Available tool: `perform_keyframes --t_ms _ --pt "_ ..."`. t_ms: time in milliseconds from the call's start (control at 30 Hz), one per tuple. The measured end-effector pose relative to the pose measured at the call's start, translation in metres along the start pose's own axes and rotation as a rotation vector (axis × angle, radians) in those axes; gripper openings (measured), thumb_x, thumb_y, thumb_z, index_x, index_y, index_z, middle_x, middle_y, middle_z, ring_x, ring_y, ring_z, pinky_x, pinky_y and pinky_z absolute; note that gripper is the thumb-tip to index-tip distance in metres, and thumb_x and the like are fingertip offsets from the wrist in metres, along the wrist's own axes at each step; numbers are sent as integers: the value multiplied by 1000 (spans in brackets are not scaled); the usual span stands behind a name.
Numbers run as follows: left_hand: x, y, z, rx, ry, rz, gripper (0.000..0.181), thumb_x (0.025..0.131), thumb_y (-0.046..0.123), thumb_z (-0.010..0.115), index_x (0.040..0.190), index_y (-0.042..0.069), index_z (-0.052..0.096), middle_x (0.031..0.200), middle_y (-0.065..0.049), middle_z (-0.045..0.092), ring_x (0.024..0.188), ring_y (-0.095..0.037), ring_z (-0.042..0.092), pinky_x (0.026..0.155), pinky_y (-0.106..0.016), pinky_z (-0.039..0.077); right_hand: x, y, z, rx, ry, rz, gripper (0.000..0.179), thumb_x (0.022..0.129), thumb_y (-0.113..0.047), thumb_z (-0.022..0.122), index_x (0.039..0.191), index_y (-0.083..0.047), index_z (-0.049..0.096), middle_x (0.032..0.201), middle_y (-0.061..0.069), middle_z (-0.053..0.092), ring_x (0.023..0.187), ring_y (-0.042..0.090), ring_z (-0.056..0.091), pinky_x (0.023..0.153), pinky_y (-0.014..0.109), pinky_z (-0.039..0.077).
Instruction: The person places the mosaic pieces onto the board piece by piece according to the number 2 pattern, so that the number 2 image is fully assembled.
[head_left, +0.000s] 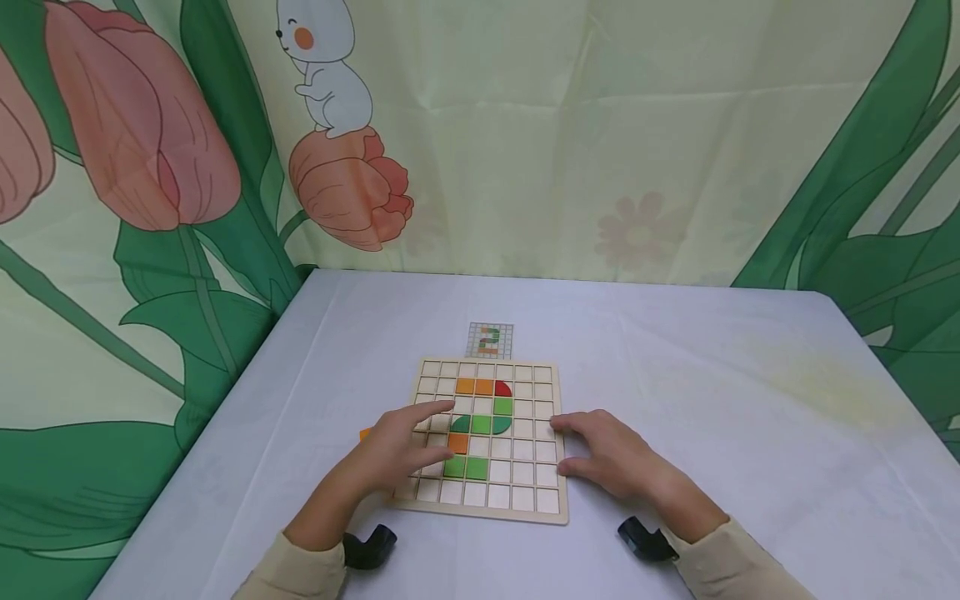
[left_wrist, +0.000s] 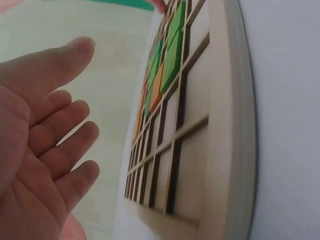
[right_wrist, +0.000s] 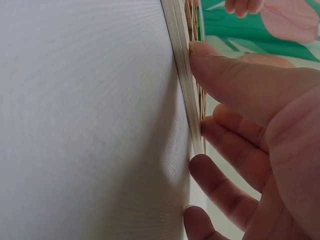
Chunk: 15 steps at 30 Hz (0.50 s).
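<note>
A square wooden grid board (head_left: 523, 500) lies on the table, with coloured tiles set in some of its cells. Two orange squares (head_left: 475, 387) and a red rounded piece (head_left: 503, 389) form the top row. Below come a green square (head_left: 503, 406), then dark green rounded pieces (head_left: 501, 425) flanking another green square. Lower down sit a darker orange square (head_left: 458, 442) and two green squares (head_left: 466, 467). My left hand (head_left: 386, 454) hovers over the board's left side, fingers spread, holding nothing. At the right edge, my right hand (head_left: 611, 454) touches the frame with thumb and fingertips, fingers extended.
Just behind the board lies a small gridded card (head_left: 490, 340) printed with a coloured figure like a 2. An orange piece (head_left: 365, 433) peeks out left of my left hand, mostly hidden by it. White cloth (head_left: 712, 375) covers the table; a flowered curtain (head_left: 510, 150) hangs behind.
</note>
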<state>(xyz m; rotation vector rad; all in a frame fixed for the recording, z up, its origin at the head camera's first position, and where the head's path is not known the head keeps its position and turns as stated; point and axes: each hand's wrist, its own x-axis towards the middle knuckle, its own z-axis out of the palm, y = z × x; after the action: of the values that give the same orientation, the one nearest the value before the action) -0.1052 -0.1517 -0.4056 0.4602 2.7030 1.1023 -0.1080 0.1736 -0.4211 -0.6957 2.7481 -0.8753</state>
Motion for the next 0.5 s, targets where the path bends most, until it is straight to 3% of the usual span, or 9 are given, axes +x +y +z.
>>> perform_keyframes --t_ms 500 --pt "-17 -35 -30 84 113 -73 61 88 21 79 143 10 55 142 -11 56 134 -35 47 106 -54 40 1 1 1 5 2 15 55 85 -20 79 134 -4 61 135 11 60 129 34 51 105 52 39"
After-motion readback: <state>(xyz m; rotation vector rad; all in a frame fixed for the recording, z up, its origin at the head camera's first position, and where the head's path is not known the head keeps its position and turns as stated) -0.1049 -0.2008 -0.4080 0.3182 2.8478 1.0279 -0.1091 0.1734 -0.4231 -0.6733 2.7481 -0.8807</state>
